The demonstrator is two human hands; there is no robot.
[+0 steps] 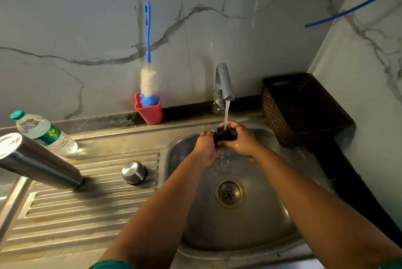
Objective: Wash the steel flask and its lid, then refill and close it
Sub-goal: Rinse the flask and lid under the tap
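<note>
both forearms reach up to mid-frame, where left hand [205, 145] and right hand [242, 141] grip a black lid part [225, 136] under the tap [224, 82]; steel flask [41, 161] at left seemingly awaits refilling.

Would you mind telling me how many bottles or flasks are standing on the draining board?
2: the steel flask at the far left, and the plastic water bottle just behind it, nearer the wall.

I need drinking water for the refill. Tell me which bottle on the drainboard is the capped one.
The clear plastic water bottle with the teal cap, by the wall. The steel flask in front of it is open.
</note>
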